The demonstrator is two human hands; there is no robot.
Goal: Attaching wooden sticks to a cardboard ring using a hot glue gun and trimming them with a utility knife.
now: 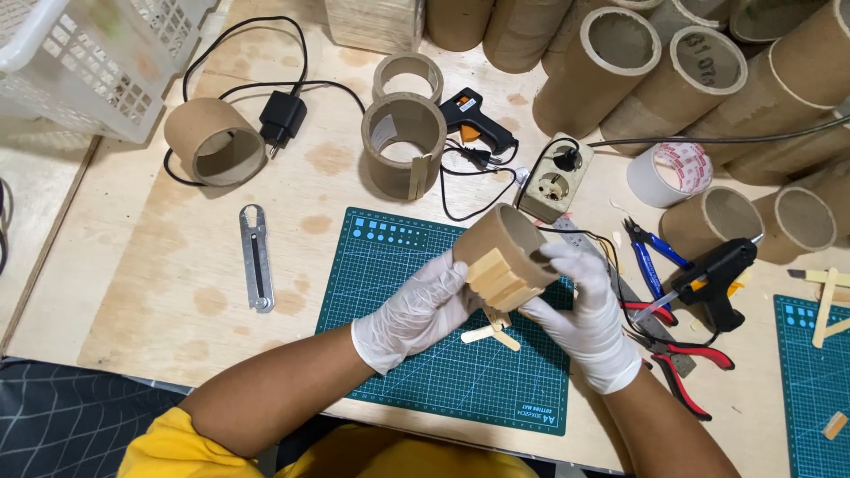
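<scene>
At the centre of the frame, your left hand (416,305) and right hand (580,305) both grip the cardboard tube (505,257) above the green cutting mat (390,265), pressing the wooden sticks (496,276) so they stay flat.

The white plastic basket (93,62) at the upper left and the second green cutting mat (810,389) at the lower right are cut off by the frame's edges. The stacked cardboard tubes (673,62) along the top run out of frame. The left hand (416,305) and right hand (584,310) hide part of the cardboard ring (500,243) they grip.
</scene>
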